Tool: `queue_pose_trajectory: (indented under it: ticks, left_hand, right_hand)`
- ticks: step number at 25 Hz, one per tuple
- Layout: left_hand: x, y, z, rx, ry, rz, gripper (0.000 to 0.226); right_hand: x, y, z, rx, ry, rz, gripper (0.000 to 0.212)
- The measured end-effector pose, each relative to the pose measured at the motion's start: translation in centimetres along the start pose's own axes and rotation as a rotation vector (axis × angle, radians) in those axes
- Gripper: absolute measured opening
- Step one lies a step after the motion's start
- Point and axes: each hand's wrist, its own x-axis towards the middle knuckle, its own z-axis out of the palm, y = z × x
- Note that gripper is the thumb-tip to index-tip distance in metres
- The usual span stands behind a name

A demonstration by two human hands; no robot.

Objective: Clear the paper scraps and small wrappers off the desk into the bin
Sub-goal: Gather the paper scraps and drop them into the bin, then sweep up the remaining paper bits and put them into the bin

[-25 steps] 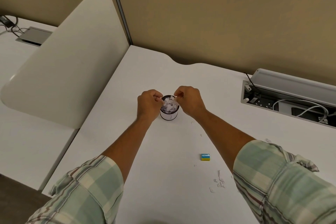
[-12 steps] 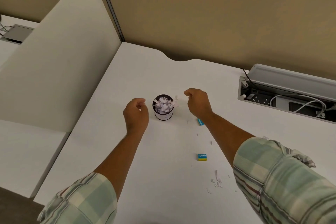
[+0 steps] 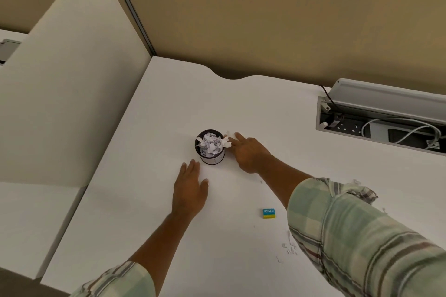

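We note the bin (image 3: 210, 147) mid-desk (image 3: 169, 103), heaped with paper scraps (image 3: 210, 143). Left hand (image 3: 190, 191) flat, empty. Right hand (image 3: 248, 152) splayed beside the bin (fingertips at one scrap (image 3: 227, 141)). Wrapper (image 3: 268, 213) and shreds (image 3: 289, 247) remain near the right sleeve (image 3: 362, 236).

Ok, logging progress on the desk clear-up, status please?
Left hand open, flat on desk. Right hand open beside bin. Bin heaped with scraps; more scraps and blue wrapper remain. Nothing blocking.
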Motion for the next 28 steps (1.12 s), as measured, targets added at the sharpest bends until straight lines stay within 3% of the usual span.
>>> queue_pose_trajectory:
  ticks: [11, 15, 19, 25, 28]
  left_hand:
    - [-5.2, 2.9, 4.2, 0.113, -0.128, 0.098, 0.07]
    - [-8.3, 3.9, 5.9, 0.151, -0.159, 0.13, 0.072]
    - [-11.5, 5.2, 7.9, 0.224, -0.181, 0.163, 0.074]
    - [-12.1, 7.4, 9.0, 0.251, -0.118, 0.168, 0.066]
    - [-9.3, 9.7, 8.2, 0.274, -0.077, 0.293, 0.062]
  right_hand:
    - [-12.2, -0.8, 8.0, 0.074, 0.022, 0.076, 0.08]
    - [-17.9, -0.4, 10.6, 0.135, 0.044, 0.104, 0.071]
    - [-23.9, -0.2, 13.9, 0.229, 0.089, 0.155, 0.079]
    - [-29.8, 0.2, 18.1, 0.309, 0.116, 0.197, 0.086]
    - [-29.2, 1.6, 16.2, 0.459, 0.188, 0.32, 0.074]
